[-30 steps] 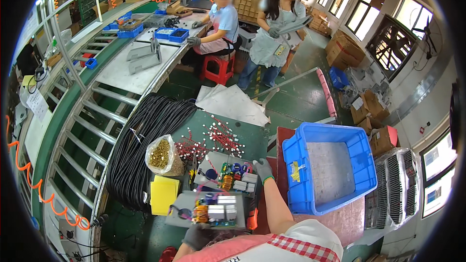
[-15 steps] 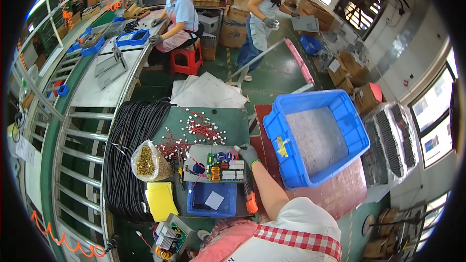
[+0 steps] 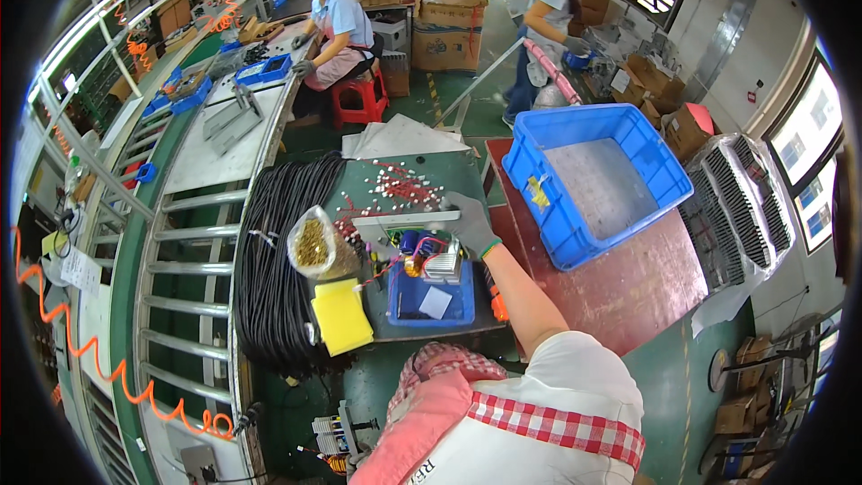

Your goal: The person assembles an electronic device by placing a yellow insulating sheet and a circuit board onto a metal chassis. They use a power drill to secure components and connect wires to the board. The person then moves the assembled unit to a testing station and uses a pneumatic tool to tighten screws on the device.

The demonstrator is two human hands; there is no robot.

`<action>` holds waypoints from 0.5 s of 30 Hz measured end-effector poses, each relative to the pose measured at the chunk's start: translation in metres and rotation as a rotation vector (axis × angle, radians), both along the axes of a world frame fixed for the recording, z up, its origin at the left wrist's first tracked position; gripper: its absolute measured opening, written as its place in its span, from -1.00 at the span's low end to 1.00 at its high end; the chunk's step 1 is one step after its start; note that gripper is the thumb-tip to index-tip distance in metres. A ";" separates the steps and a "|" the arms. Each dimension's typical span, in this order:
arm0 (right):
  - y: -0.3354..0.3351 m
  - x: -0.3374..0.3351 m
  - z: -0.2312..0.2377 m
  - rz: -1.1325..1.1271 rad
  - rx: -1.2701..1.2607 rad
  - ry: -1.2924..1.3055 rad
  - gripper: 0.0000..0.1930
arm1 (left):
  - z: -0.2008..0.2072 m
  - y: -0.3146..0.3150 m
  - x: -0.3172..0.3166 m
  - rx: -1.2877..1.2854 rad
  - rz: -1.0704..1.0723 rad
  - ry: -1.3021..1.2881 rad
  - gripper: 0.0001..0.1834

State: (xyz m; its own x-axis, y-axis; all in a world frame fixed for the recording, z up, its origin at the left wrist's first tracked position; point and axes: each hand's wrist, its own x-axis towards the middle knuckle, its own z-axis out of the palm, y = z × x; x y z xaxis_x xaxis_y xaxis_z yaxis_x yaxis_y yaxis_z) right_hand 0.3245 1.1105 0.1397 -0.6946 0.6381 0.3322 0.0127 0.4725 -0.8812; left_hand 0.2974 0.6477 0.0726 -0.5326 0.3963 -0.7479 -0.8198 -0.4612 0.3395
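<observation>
My gloved right hand is closed on the right end of a grey metal plate carrying a circuit board with coils, capacitors and white blocks. The plate stands tilted, its long edge raised, above a small blue bin with a white card in it. Low on my left, off the table, is a second circuit board assembly with metal fins and a copper coil. My left hand is closed at its side; most of its fingers are hidden.
Left of the board lie a bag of brass parts, yellow sheets and a black cable coil. Small red-wired connectors are scattered behind. A large blue crate stands right. Two people work farther back, one seated.
My right hand has tipped the plate from lying flat to tilted. The second assembly has moved down, away from the table. My view has shifted; the standing person has turned toward the boxes.
</observation>
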 end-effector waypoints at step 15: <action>-0.343 -0.100 0.160 1.354 0.775 0.191 -0.72 | -0.025 -0.232 0.170 0.104 0.737 0.040 -0.76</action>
State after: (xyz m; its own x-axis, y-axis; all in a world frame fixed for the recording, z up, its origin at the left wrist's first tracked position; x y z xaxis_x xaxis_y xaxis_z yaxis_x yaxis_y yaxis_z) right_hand 0.2244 0.7674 0.2998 -0.4979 -0.7603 0.4172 -0.8575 0.3598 -0.3677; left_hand 0.4676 0.4154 0.0474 -0.7134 -0.0062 -0.7007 -0.2741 -0.9178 0.2871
